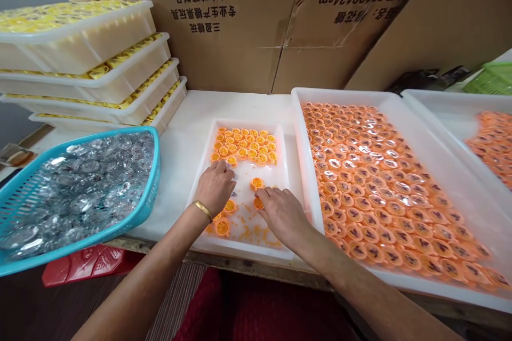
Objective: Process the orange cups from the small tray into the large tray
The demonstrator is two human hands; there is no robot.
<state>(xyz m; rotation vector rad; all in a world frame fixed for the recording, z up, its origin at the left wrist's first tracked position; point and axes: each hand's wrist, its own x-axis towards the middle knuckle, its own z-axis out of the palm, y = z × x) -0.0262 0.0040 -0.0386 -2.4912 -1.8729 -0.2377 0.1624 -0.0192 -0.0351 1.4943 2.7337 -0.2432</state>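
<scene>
A shallow white tray (285,170) lies in front of me, holding small round orange cups (254,146) grouped at its far end. Over its left side, my left hand (216,185) has its fingers curled, and clear plastic shows beside the fingertips. What those fingers grip is mostly hidden. Toward the tray's right side, my right hand (282,214) pinches a small orange cup (258,203) at its rim. Another orange cup (256,184) sits just beyond that one. Several cups (222,226) stand near my left wrist, with orange crumbs scattered on the tray floor.
A blue basket (154,170) full of clear plastic lids stands at left, before stacked white trays (116,58) of yellow pieces. On the right, a large white tray (310,181) holds rows of lidded orange cups (360,186). Cardboard boxes (240,64) close off the back.
</scene>
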